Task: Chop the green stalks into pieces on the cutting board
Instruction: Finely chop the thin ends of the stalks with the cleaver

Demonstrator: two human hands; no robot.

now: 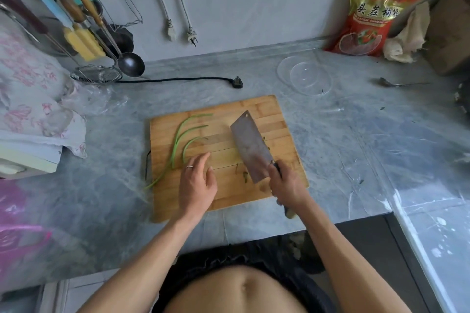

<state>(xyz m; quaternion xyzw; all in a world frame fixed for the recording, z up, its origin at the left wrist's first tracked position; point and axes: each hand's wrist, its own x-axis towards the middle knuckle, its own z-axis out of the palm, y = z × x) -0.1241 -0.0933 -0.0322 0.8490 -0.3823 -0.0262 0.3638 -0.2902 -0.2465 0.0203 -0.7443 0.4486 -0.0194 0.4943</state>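
A bamboo cutting board [256,114] lies in the middle of the grey counter. Three long curved green stalks [178,138] lie on its left half, and the longest one's thin end hangs over the board's left edge. My left hand [197,184] hovers over the board just right of the stalks' lower ends, fingers relaxed and spread, holding nothing. My right hand [286,183] grips the handle of a cleaver [250,146], whose broad blade lies tilted over the board's centre. A few small green bits [244,175] lie beside the blade's near corner.
A clear glass plate [305,75] sits behind the board to the right, with a spoon [389,82] further right. A black plug and cord [236,82] lie behind the board. A red snack bag [368,12] leans on the wall. Hanging utensils and a ladle [131,63] crowd the back left.
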